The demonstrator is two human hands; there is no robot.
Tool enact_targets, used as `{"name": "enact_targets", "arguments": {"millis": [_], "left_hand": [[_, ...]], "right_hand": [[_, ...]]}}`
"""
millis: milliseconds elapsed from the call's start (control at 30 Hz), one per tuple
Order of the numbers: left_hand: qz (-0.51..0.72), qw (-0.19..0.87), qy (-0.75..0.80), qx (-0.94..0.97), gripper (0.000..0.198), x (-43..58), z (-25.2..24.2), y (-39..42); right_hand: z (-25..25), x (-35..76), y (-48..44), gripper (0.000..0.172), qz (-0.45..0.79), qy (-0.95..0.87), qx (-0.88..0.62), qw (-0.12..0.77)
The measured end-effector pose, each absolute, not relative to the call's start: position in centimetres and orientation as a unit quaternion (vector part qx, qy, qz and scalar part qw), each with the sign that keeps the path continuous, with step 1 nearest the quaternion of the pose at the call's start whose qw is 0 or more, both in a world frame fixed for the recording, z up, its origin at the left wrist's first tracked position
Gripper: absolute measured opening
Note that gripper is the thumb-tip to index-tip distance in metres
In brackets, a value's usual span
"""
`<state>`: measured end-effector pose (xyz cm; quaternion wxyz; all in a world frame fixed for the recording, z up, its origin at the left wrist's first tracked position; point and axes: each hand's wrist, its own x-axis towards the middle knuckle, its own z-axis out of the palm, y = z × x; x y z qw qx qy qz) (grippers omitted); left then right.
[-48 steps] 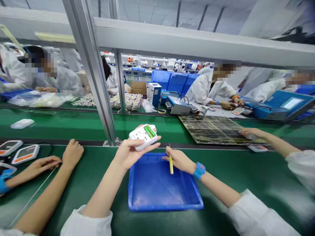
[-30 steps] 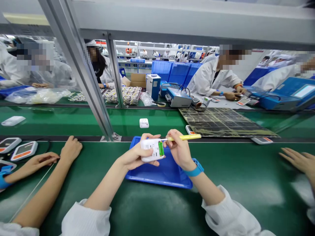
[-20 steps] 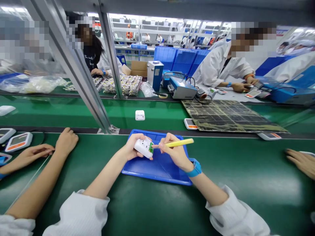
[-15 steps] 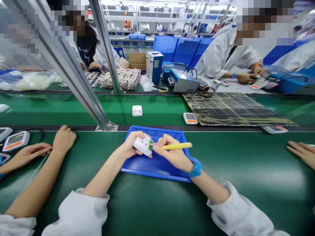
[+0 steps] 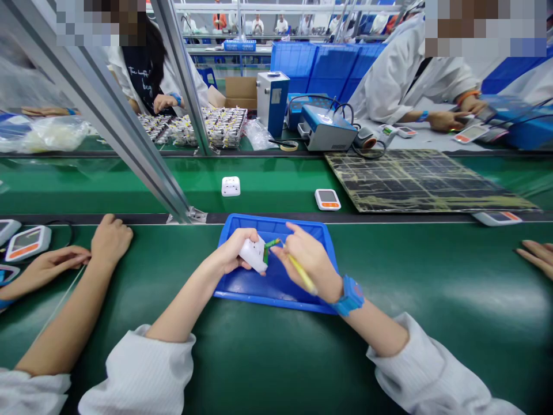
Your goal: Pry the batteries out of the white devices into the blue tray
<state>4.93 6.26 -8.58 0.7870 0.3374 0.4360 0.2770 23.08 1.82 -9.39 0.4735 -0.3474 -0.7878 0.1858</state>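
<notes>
Above a blue tray (image 5: pixel 276 301), my left hand (image 5: pixel 235 251) is closed around a white plastic device casing (image 5: pixel 253 253). A green circuit board piece (image 5: pixel 266 253) shows at the casing's right side, and a thin green strip (image 5: pixel 272 243) sticks out from there toward my right hand (image 5: pixel 311 259). That hand holds a slim yellow stick-like tool (image 5: pixel 305 275), which slants down and right under the palm. Its tip is hidden by my fingers, so its kind cannot be told. My index finger is raised; whether my fingertips touch the strip is unclear.
On the green belt beyond lie a white square device (image 5: pixel 230 186), a white-and-orange display unit (image 5: pixel 328 199) and a dark scratched board (image 5: pixel 427 178). A metal post (image 5: pixel 173 196) slants at left. Co-workers' hands (image 5: pixel 110 245) rest at left, another hand (image 5: pixel 538 256) at right.
My right hand has turned and its index finger has lifted; the yellow tool has swung from level to slanting down. The green strip now stands out from the casing.
</notes>
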Motion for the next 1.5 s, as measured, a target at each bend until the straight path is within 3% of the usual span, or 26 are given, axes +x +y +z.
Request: {"name": "enact_targets", "arguments": {"millis": [133, 267, 700, 933, 1000, 1200, 1300, 1500], "left_hand": [[0.227, 0.807, 0.397, 0.375, 0.024, 4.7, -8.7, 6.1], [0.224, 0.824, 0.360, 0.377, 0.032, 4.4, -8.4, 6.2], [0.280, 0.813, 0.329, 0.391, 0.040, 4.0, -8.2, 5.9], [0.319, 0.750, 0.291, 0.500, 0.042, 4.8, -8.0, 5.0], [0.358, 0.708, 0.324, 0.516, 0.039, 5.0, -8.0, 5.2], [0.346, 0.704, 0.374, 0.494, 0.040, 4.8, -8.2, 5.6], [0.323, 0.699, 0.386, 0.508, 0.038, 4.9, -8.2, 5.2], [0.329, 0.727, 0.347, 0.494, 0.039, 5.4, -8.2, 4.3]], "right_hand": [[-9.4, 24.0, 3.1, 0.030, 0.332, -0.675, -0.389, 0.532], [-9.4, 24.5, 3.8, 0.037, 0.495, -0.614, -0.354, 0.502], [-9.9, 24.7, 3.8, 0.032, 0.443, -0.648, -0.366, 0.500], [-8.1, 25.3, 4.1, 0.045, 0.667, -0.547, -0.278, 0.423], [-8.2, 25.4, 4.2, 0.044, 0.653, -0.555, -0.289, 0.427], [-8.8, 24.9, 4.3, 0.032, 0.475, -0.593, -0.353, 0.546], [-8.4, 24.3, 3.4, 0.026, 0.422, -0.664, -0.355, 0.505], [-8.1, 23.5, 1.8, 0.045, 0.333, -0.783, -0.357, 0.385]]}}
